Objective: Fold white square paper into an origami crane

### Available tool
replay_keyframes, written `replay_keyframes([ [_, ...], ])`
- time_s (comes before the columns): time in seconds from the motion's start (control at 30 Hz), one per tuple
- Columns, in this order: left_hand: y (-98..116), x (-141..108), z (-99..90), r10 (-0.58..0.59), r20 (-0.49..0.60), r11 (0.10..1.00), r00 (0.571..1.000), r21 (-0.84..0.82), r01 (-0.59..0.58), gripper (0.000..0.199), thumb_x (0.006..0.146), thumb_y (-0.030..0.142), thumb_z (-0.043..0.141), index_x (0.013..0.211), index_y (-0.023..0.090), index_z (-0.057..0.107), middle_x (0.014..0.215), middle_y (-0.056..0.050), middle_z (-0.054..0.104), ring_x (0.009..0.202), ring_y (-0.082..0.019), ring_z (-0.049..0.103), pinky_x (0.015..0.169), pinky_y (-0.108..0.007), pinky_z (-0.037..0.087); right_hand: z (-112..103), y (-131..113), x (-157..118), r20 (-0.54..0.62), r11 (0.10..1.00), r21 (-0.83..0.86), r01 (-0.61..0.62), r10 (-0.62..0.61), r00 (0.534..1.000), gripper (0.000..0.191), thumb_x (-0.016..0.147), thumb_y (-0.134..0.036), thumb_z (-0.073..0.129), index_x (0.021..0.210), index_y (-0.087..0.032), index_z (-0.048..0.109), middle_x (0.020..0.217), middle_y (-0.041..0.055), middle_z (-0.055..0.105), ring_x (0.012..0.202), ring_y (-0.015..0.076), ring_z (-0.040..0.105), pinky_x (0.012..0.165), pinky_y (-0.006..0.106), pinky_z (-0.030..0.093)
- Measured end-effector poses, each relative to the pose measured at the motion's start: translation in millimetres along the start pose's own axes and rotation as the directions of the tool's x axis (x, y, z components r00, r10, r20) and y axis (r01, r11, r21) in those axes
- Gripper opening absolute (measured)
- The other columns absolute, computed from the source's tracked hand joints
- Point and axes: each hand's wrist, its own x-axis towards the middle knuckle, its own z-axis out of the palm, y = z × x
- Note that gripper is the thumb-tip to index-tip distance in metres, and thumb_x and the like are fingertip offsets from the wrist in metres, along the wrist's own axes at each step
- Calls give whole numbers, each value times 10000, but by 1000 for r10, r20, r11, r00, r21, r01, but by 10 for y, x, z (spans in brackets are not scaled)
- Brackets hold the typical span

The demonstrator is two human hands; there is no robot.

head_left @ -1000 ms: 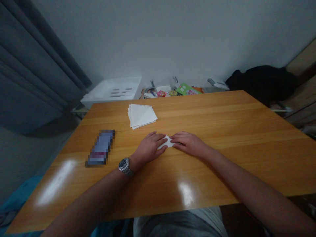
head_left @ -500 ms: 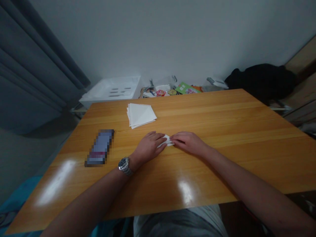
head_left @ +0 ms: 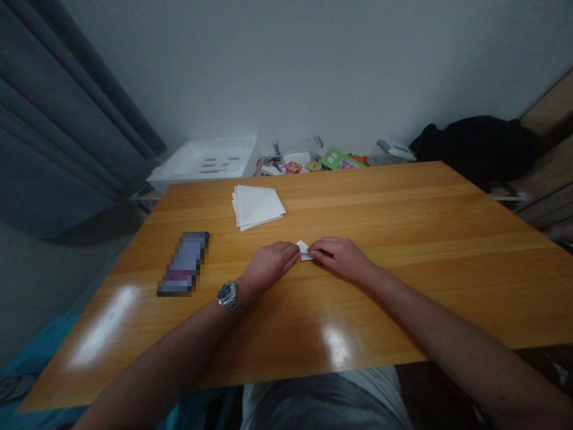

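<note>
A small folded white paper (head_left: 305, 252) lies on the wooden table (head_left: 403, 215) between my two hands. My left hand (head_left: 276, 261), with a metal watch on its wrist, has its fingers pressed together on the paper's left edge. From the right, my right hand (head_left: 335, 252) pinches the paper's other side, its fingertips partly covering it. Beyond my left hand rests a stack of white sheets (head_left: 259, 207) with a row of punched holes along the top edge.
A blurred phone (head_left: 184, 263) lies at the left of the table. Behind the far edge are a white tray (head_left: 206, 158), a green booklet (head_left: 342, 159) among small items, and a black cloth (head_left: 474, 146). A curtain hangs at the left.
The fingers of my left hand have drawn together at the paper's left side, and more of the paper shows. My right hand has barely moved. The view has shifted slightly.
</note>
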Motion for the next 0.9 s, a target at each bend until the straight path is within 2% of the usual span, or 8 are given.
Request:
replay_keyframes([
  [0.13, -13, 5, 10, -5, -7, 999, 1000, -34, 4, 275, 1045, 363, 427, 1065, 197, 645, 1024, -69, 711, 942, -215, 654, 798, -329, 514, 12, 13, 9, 1, 997, 73, 9, -9, 1000, 154, 968, -294, 608, 1002, -208, 730, 997, 68, 755, 921, 199, 686, 833, 336, 525],
  [0.33, -105, -14, 77, 57, -44, 987, 997, -147, -63, 221, 990, 357, 555, 1130, 221, 660, 1163, -83, 672, 1060, -232, 617, 934, -382, 502, 24, 61, 12, 13, 981, 192, -10, 7, 1000, 104, 920, -245, 668, 989, -217, 740, 1049, 70, 738, 992, 199, 673, 910, 363, 525],
  [0.53, -137, -22, 79, 62, -36, 975, 997, -212, -68, 224, 1000, 343, 540, 1138, 225, 670, 1159, -76, 670, 1060, -223, 609, 946, -388, 497, 15, 65, 13, 25, 979, 204, 9, -14, 1000, 105, 905, -233, 691, 993, -210, 745, 1068, 87, 717, 1014, 205, 659, 923, 378, 525],
  [0.9, -137, -26, 92, 59, -52, 975, 997, -209, -68, 220, 1008, 325, 522, 1114, 219, 683, 1139, -75, 674, 1044, -216, 614, 932, -373, 501, 16, 96, -2, 26, 983, 184, 17, -22, 999, 118, 934, -244, 651, 1002, -218, 743, 1065, 71, 734, 1001, 196, 670, 920, 372, 530],
])
